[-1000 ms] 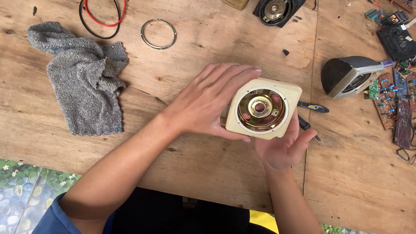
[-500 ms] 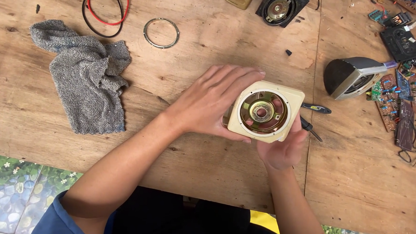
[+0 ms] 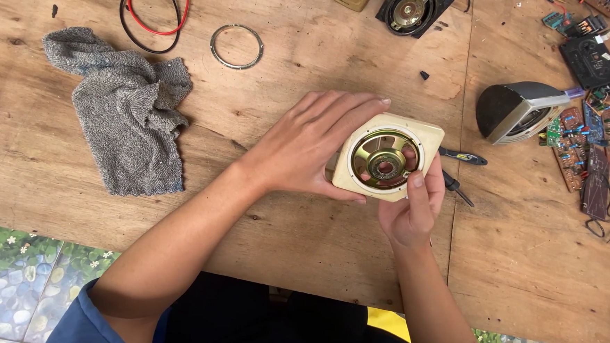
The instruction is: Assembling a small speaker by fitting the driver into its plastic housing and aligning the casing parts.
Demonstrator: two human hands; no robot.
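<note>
Only the head view here, looking straight down at a wooden bench.

Hard-to-see stuff first: a screwdriver with a dark handle pokes out from behind the speaker, and a second dark tool sits just under it — both mostly covered by the right hand, so I can't tell how long they are. Another speaker in a black frame is cut off by the top edge, same with the red and black wires at top left. The circuit boards on the right run out of frame and are too cluttered to sort out. The underside of the held speaker isn't visible at all.

Hands: the left hand comes in from lower left, palm down, fingers pressed close together and wrapped along the top-left edge of the cream-coloured speaker, thumb under its lower edge. The right hand cups it from below, thumb laid flat on the lower right rim — so both hands are gripping it. The speaker sits just above the bench, middle of the frame, brass-coloured cone side facing up.

Nearby: a grey rag well off to the left, a metal ring above it, and a grey plastic housing to the right.
</note>
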